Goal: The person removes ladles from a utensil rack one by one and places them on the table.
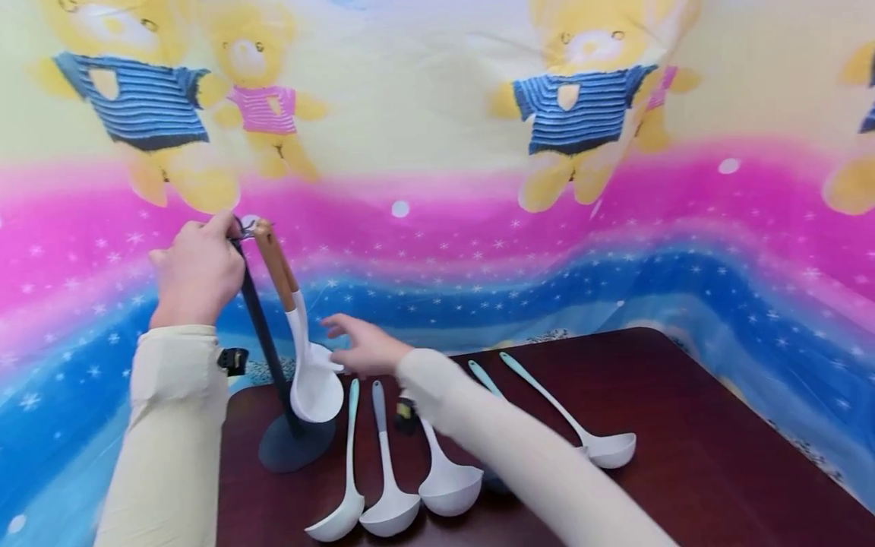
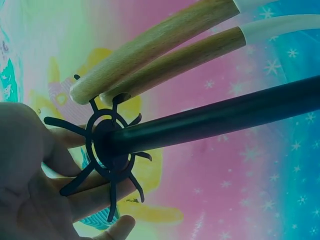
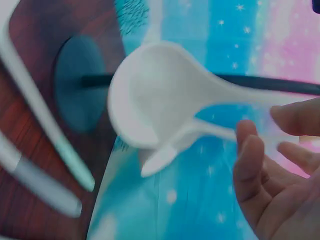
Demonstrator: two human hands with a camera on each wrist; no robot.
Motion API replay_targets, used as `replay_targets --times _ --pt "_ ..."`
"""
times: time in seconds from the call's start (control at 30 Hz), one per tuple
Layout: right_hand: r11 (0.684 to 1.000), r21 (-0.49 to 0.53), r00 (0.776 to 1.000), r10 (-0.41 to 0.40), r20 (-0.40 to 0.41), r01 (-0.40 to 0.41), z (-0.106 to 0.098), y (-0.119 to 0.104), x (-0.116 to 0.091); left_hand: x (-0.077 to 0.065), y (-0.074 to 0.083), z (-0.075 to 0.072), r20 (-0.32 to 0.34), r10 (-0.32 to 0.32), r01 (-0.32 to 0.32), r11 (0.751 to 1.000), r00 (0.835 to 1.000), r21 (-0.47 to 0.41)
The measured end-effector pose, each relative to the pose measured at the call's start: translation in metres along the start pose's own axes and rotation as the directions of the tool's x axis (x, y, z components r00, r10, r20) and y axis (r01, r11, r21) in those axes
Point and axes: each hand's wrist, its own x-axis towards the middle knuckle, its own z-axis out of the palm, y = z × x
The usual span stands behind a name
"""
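Observation:
My left hand (image 1: 198, 273) holds the top of a black utensil stand (image 1: 260, 327), its fingers behind the hook ring (image 2: 90, 140) in the left wrist view. Two wooden-handled white utensils hang there side by side. The nearer is a ladle (image 1: 317, 395); the one behind (image 3: 167, 157) is partly hidden, so its exact kind is unclear. My right hand (image 1: 369, 349) hovers just right of them, fingers loosely bent and apart, holding nothing. In the right wrist view its fingertips (image 3: 245, 130) are close to the white shafts; contact cannot be told.
On the dark red table (image 1: 683, 410) lie a green-handled ladle (image 1: 342, 520), a grey-handled ladle (image 1: 393, 516) and a wider ladle (image 1: 451, 490). Another green-handled ladle (image 1: 611, 450) lies right, near a green handle (image 1: 485, 380) partly covered by my right arm. A patterned cloth (image 1: 424, 228) hangs behind.

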Motion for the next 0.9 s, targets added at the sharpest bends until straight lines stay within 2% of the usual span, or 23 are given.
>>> replay_targets --times 0.13,0.3,0.43,0.63,0.9 --pt "0.988 0.155 0.999 -0.026 0.02 0.023 0.034 -0.016 0.027 -0.008 -0.014 -0.006 -0.004 -0.002 0.003 1.0 1.0 0.026" --pt "0.976 0.215 0.999 -0.025 -0.021 0.029 0.047 -0.021 0.029 -0.009 -0.011 -0.003 0.003 0.004 -0.004 1.0 1.0 0.025" --pt "0.978 0.192 0.992 -0.067 -0.11 0.088 0.046 -0.02 0.027 -0.005 -0.004 -0.002 -0.008 0.015 -0.015 1.0 1.0 0.004" --pt "0.977 0.105 0.96 -0.16 -0.229 0.188 0.041 -0.015 0.023 -0.003 0.0 -0.002 -0.046 0.026 -0.027 0.999 0.999 -0.027" --pt "0.976 -0.032 0.949 -0.216 -0.23 0.214 0.028 -0.011 0.011 -0.005 -0.004 0.001 -0.09 0.037 -0.042 0.998 0.995 -0.049"
